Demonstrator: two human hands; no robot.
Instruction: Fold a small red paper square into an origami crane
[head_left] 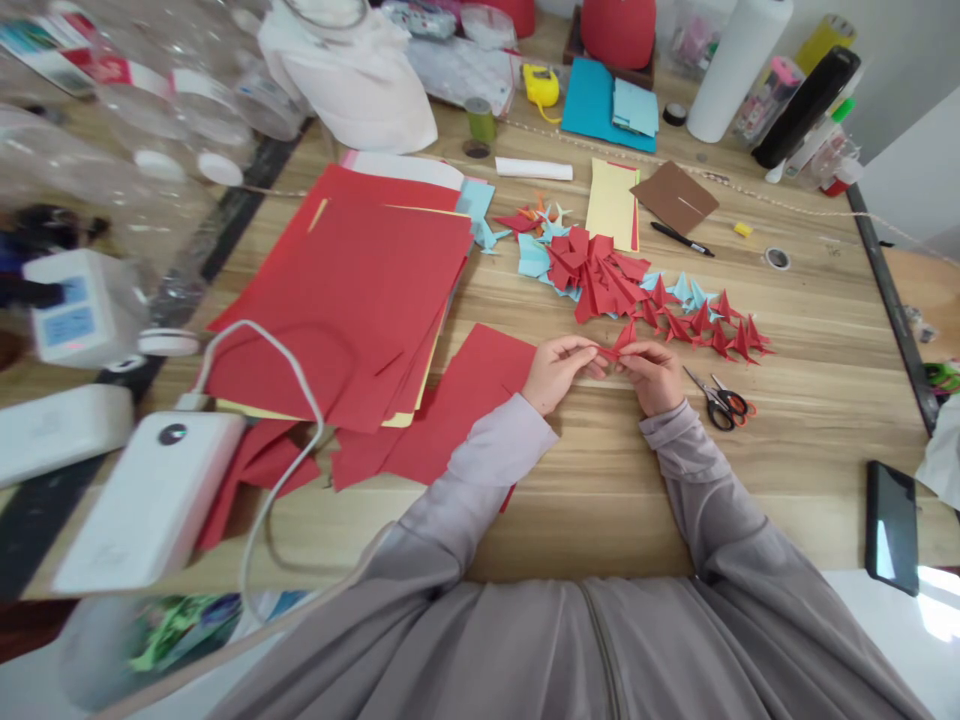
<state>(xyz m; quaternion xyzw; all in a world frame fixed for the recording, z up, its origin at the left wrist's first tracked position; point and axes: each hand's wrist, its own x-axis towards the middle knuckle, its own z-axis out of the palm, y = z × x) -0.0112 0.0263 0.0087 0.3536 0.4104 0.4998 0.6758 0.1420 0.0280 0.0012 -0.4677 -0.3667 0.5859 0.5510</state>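
Between my two hands is a small red origami crane (624,338), its pointed parts sticking up from my fingers. My left hand (556,370) pinches it from the left with thumb and forefinger. From the right, my right hand (654,375) pinches its other side. Just beyond my hands lies a heap of folded red paper pieces (596,275), with light blue ones partly under it. Several finished red cranes (701,320) stand in rows to the right, light blue cranes (690,292) behind them. Scissors (724,402) with black handles rest beside my right hand.
Red paper sheets (375,290) are stacked at left, and loose red sheets (457,410) lie near my left forearm. A white power bank (150,500) with a looping cable (300,370) sits front left. A phone (891,525) lies at the right edge; a black pen (681,238) lies farther back.
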